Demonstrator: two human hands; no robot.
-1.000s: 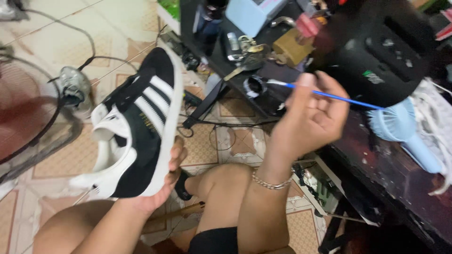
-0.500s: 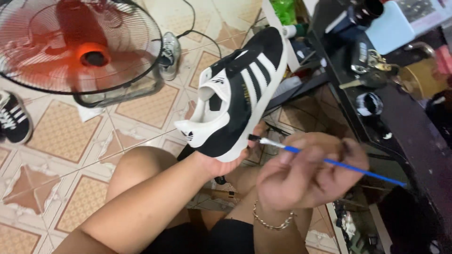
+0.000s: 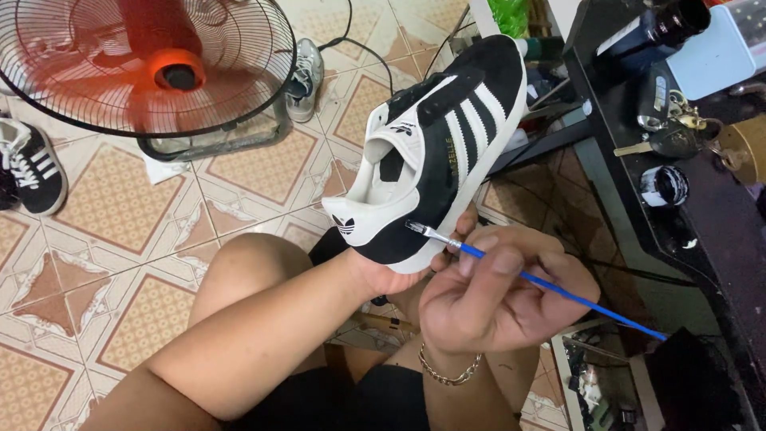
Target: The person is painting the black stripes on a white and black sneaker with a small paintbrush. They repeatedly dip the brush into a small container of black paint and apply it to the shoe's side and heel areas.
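My left hand (image 3: 399,275) cups a black sneaker (image 3: 447,144) from beneath at its heel end, holding it up with the toe pointing away. The shoe has white stripes, a white sole and a white heel tab. My right hand (image 3: 499,291) pinches a thin blue-handled paintbrush (image 3: 550,283), whose bristle tip rests against the black side of the shoe near the heel. A small open jar of black paint (image 3: 664,184) stands on the dark table at the right.
A floor fan (image 3: 152,68) spins at the upper left on the tiled floor. Another black sneaker (image 3: 30,168) lies at the left edge, a grey shoe (image 3: 303,76) behind the fan. The dark table (image 3: 718,239) holds keys (image 3: 678,132), a bottle and a pale blue container.
My right hand brought the brush from the table side over to the shoe, and the tip now touches its side near the heel. The view swung left, bringing the fan into sight.
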